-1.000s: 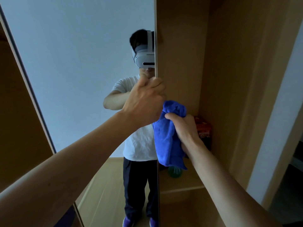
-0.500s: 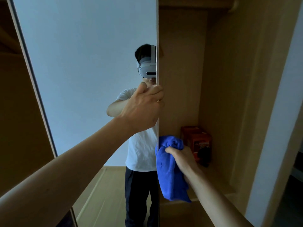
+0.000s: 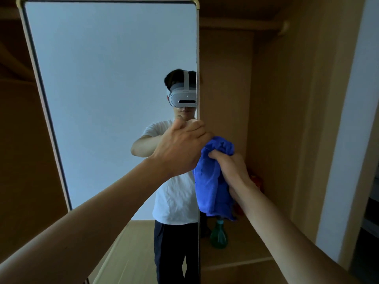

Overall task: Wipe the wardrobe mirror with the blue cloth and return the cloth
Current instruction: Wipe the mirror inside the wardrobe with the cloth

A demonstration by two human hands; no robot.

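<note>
Here, L hand (image 3: 180, 148) curled round mirror (image 3: 102, 99) edge, R hand (image 3: 233, 171) clenching blue cloth (image 3: 211, 185).

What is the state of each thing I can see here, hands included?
mirror, upright, right edge gripped by left hand.
blue cloth, bunched, hanging from right hand beside mirror edge.
left hand, curled round the mirror edge.
right hand, gripping the blue cloth.
green bottle, upright on wardrobe shelf.
</note>
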